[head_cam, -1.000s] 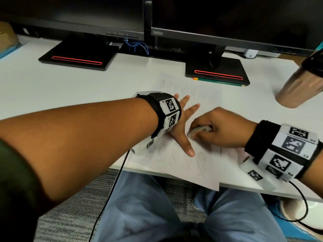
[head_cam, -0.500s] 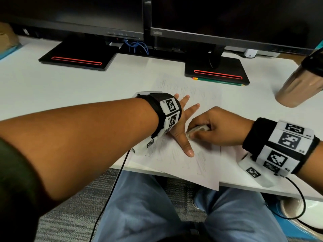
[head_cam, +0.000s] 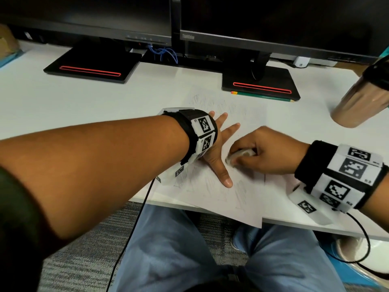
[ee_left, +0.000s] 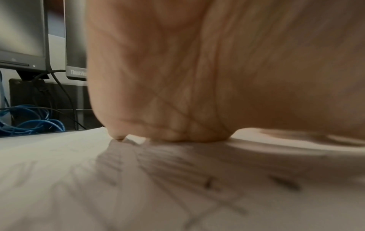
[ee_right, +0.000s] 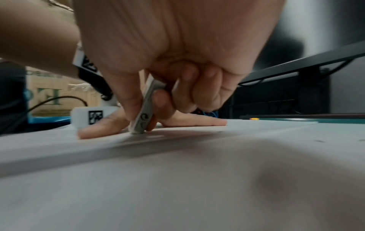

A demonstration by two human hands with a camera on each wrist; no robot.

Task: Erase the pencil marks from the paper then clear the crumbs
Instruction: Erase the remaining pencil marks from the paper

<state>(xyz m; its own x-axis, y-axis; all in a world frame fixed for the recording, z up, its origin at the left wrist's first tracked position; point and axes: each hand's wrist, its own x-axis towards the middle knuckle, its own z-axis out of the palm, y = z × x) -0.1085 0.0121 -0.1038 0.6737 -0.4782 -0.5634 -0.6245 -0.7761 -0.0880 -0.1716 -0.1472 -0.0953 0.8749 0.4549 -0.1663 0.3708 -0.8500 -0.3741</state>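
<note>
A white desk [head_cam: 63,106] fills the middle of the head view, with two dark monitors [head_cam: 273,22] across the top of the frame on black stands [head_cam: 92,66] trimmed with red strips. At lower centre a sheet of paper [head_cam: 221,199] covered in faint pencil marks [head_cam: 240,192] lies on the desk, its near corner overhanging the desk edge above a person's blue jeans [head_cam: 172,249]. The left hand [head_cam: 216,148] lies palm down on the paper at frame centre, fingers straight and spread wide, thumb pointing toward the near edge, pinning the sheet. Just to its right, the right hand [head_cam: 267,150] pinches a white eraser [head_cam: 237,155], fingers curled round it; in the right wrist view the eraser [ee_right: 144,115] stands tilted on one end between thumb and forefinger, its lower end touching the paper [ee_right: 177,136] just beside the left thumb. The left wrist view shows the palm [ee_left: 197,78] pressing the scribbled sheet [ee_left: 177,187]. Both wrists wear black bands with square-coded markers [head_cam: 204,125]. A brown tumbler [head_cam: 357,102] with a dark lid stands at the right edge. A green pencil [head_cam: 263,97] lies along the front of the right monitor stand. Blue cables [head_cam: 164,53] coil between the stands at upper centre.
</note>
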